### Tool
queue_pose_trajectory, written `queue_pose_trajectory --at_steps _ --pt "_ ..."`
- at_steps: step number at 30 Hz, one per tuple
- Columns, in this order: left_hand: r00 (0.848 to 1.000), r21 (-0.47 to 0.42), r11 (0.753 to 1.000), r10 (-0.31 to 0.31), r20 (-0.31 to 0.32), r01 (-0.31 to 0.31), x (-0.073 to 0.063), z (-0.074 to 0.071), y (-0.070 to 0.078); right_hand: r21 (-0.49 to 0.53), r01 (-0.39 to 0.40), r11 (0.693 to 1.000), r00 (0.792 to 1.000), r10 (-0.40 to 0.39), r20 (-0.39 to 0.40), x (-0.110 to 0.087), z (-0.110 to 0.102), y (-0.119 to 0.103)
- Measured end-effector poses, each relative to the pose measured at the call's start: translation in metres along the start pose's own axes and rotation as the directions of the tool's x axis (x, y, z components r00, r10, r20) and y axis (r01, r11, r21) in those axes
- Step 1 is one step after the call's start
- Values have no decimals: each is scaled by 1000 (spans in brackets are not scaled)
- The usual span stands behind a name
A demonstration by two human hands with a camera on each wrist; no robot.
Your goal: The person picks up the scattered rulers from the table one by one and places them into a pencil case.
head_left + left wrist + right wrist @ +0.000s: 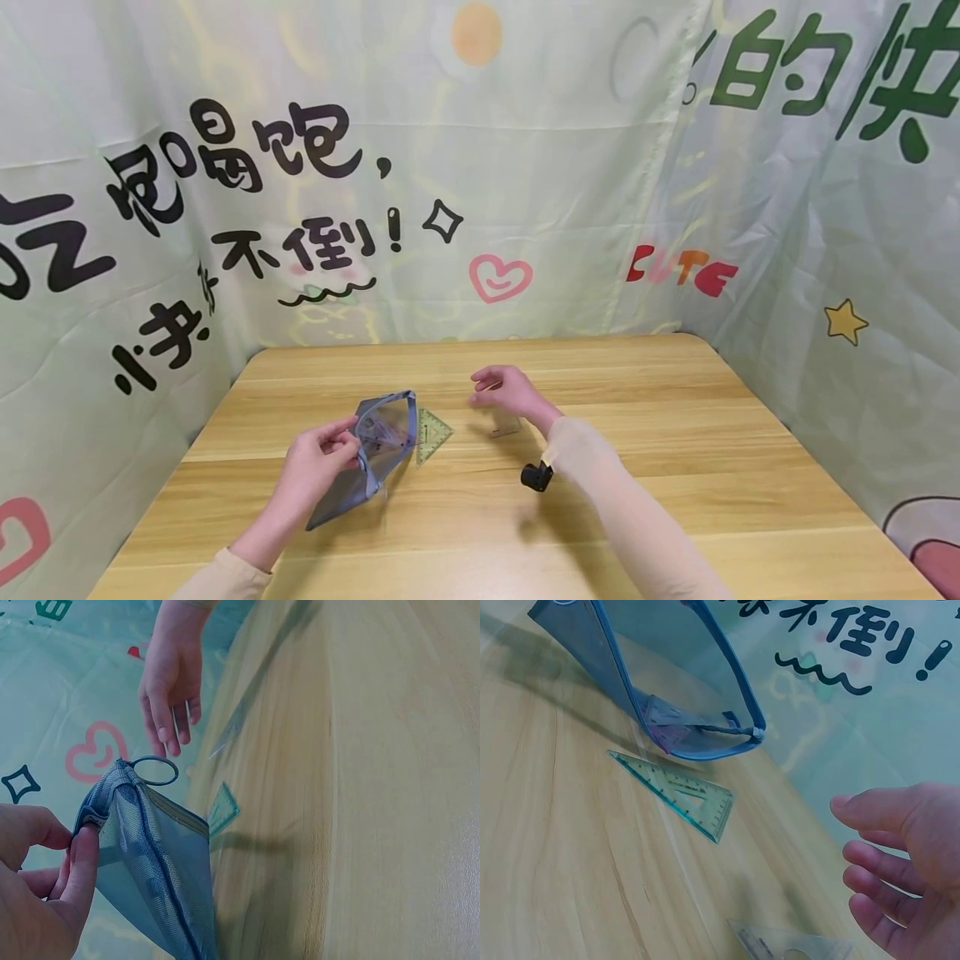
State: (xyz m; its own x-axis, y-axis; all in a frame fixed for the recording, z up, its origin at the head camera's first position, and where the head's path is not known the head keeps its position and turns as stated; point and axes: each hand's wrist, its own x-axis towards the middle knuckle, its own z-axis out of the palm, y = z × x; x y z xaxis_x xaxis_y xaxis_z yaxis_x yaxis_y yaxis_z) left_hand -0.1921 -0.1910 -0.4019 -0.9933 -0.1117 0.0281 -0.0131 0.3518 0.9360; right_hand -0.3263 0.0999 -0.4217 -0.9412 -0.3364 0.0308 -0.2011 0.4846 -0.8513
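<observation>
My left hand (317, 462) pinches the edge of a blue see-through zip pouch (169, 862), lifted and tilted with its mouth gaping. Inside it lie some clear and purplish pieces (667, 731), too blurred to name. A green-tinted triangular set square (656, 780) lies flat on the table just right of the pouch. Farther right, a colourless clear set square (761, 941) rests on the wood. Above it hovers my right hand (512, 390), fingers loosely bent and nothing between them.
The wooden table (675, 525) has a rounded far edge. Printed cloth (555, 167) hangs behind it and along both sides. A black camera (536, 477) hangs at my right wrist.
</observation>
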Motion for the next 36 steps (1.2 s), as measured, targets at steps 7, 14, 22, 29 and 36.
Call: queue_pose_trajectory --at_steps 7,14,22,29,36 --pt "1000 2 1000 4 0 -4 1 0 -1 -21 23 1000 1000 -23 -2 -2 -6 6" --pt "1000 8 1000 -1 5 1 -1 0 1 -10 39 999 999 -39 -3 -2 -13 15" --pt "1000 6 1000 -4 7 4 -1 0 2 -6 23 1000 1000 -23 -14 -6 -19 22" --pt "1000 10 1000 -10 8 10 -1 1 1 -41 -4 999 999 2 -44 -4 -18 35" --pt "1000 8 1000 -12 9 12 -1 0 1 -32 -60 998 996 57 -66 -5 -15 41"
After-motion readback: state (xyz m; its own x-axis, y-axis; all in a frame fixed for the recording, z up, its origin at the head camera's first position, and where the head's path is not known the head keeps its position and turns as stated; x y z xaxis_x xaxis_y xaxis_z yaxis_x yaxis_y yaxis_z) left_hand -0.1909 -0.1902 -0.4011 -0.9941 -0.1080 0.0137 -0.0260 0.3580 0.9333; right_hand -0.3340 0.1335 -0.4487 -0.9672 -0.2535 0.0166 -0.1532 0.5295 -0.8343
